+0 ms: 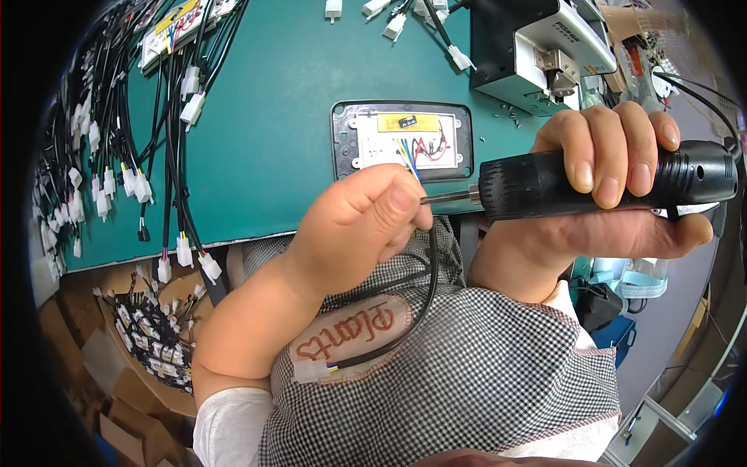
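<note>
My right hand (pixel 615 163) is wrapped round a black electric screwdriver (pixel 521 184), which lies nearly level with its bit toward the left. My left hand (pixel 366 214) is closed, thumb and fingers pinched at the bit's tip; whatever they hold there is hidden. Just beyond it, a black plastic housing (pixel 341 148) lies on the bench with a white circuit board (pixel 373 152) inside, bearing a yellow part and thin coloured wires. From beneath my left hand a black cable (pixel 433 272) hangs over my apron, ending in a white connector (pixel 311 370).
Many black cables with white connectors (pixel 142 187) crowd the left of the green bench (pixel 264 117). A black and silver machine (pixel 537 54) stands at the far right, with loose screws (pixel 510 115) near it. Below the bench's left edge, a cardboard box (pixel 140 420) sits near more cables.
</note>
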`<action>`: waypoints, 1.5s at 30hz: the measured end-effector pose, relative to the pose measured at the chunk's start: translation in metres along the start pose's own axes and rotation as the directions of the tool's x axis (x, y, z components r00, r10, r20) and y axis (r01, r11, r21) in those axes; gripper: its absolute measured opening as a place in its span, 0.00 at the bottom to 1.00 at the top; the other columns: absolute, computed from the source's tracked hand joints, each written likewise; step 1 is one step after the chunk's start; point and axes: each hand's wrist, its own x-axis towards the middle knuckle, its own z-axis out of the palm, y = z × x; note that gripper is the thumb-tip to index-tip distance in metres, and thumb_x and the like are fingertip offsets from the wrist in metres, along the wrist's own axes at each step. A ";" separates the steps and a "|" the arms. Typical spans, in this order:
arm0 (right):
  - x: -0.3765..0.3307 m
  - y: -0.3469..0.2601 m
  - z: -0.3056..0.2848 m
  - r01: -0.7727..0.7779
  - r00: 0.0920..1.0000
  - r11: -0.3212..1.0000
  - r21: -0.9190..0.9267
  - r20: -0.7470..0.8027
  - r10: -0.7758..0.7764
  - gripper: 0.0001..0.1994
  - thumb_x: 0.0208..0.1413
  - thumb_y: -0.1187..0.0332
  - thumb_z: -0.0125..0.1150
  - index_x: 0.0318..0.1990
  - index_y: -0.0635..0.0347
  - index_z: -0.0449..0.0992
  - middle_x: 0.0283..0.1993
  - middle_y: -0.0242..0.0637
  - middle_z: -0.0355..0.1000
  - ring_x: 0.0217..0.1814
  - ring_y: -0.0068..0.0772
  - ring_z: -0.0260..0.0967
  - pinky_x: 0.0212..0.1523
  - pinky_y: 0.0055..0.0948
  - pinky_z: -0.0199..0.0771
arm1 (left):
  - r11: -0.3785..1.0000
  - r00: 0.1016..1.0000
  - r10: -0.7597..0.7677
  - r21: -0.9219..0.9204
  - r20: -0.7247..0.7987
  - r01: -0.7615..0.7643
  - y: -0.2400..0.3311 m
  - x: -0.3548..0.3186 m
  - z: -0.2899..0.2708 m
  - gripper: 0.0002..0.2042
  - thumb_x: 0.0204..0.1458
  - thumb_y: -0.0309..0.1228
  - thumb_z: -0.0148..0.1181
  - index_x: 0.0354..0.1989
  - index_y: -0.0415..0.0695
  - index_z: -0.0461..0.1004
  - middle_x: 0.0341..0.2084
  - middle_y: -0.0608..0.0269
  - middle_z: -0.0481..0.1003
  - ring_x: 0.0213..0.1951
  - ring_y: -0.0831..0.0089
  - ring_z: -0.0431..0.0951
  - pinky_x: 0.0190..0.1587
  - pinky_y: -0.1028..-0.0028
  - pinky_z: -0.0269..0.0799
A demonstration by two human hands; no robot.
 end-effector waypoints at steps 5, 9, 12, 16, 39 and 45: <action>0.001 -0.001 -0.002 -0.051 0.999 0.999 0.004 0.004 0.051 0.25 0.42 0.50 0.66 0.41 0.59 0.69 0.28 0.29 0.70 0.25 0.24 0.70 0.29 0.28 0.69 | 0.658 0.928 0.352 0.671 0.125 -0.340 0.017 0.003 -0.003 0.12 0.60 0.35 0.57 0.31 0.37 0.74 0.25 0.60 0.75 0.27 0.71 0.74 0.31 0.72 0.71; -0.003 0.006 -0.001 -0.030 0.999 0.999 -0.023 0.036 0.030 0.28 0.44 0.47 0.67 0.44 0.60 0.70 0.31 0.30 0.69 0.27 0.26 0.70 0.31 0.30 0.70 | 0.740 0.957 0.261 0.610 0.128 -0.283 0.026 0.005 -0.015 0.09 0.57 0.30 0.58 0.38 0.36 0.77 0.31 0.57 0.77 0.30 0.70 0.75 0.34 0.72 0.71; -0.006 0.019 -0.008 0.010 0.984 0.995 -0.103 0.176 0.008 0.33 0.45 0.42 0.67 0.48 0.60 0.70 0.33 0.31 0.69 0.28 0.28 0.69 0.32 0.31 0.70 | 0.443 0.914 0.394 0.852 0.094 -0.279 0.035 0.007 -0.032 0.13 0.49 0.25 0.61 0.44 0.40 0.80 0.40 0.54 0.78 0.42 0.60 0.77 0.47 0.67 0.72; -0.007 0.029 -0.012 0.107 0.936 0.968 -0.226 0.350 -0.021 0.40 0.48 0.35 0.63 0.56 0.61 0.67 0.36 0.34 0.69 0.31 0.31 0.69 0.33 0.33 0.70 | 0.046 0.903 0.374 0.968 0.211 -0.245 0.033 0.013 -0.049 0.17 0.41 0.25 0.65 0.44 0.44 0.79 0.52 0.53 0.74 0.55 0.53 0.71 0.58 0.60 0.65; -0.005 0.082 -0.008 0.146 0.905 0.877 -0.457 0.420 0.068 0.43 0.44 0.34 0.64 0.52 0.65 0.61 0.30 0.42 0.69 0.24 0.36 0.68 0.24 0.33 0.73 | 0.080 0.914 0.379 0.979 0.143 -0.186 0.010 0.023 -0.055 0.21 0.36 0.32 0.71 0.43 0.47 0.76 0.54 0.57 0.71 0.60 0.56 0.67 0.64 0.55 0.60; -0.021 0.075 -0.013 0.135 0.922 0.939 -0.315 0.388 -0.002 0.37 0.47 0.44 0.69 0.54 0.62 0.60 0.36 0.43 0.69 0.35 0.37 0.70 0.39 0.36 0.75 | 0.095 0.922 0.368 0.981 0.122 -0.168 0.014 0.021 -0.052 0.24 0.34 0.32 0.72 0.46 0.49 0.76 0.55 0.56 0.70 0.59 0.53 0.68 0.59 0.56 0.65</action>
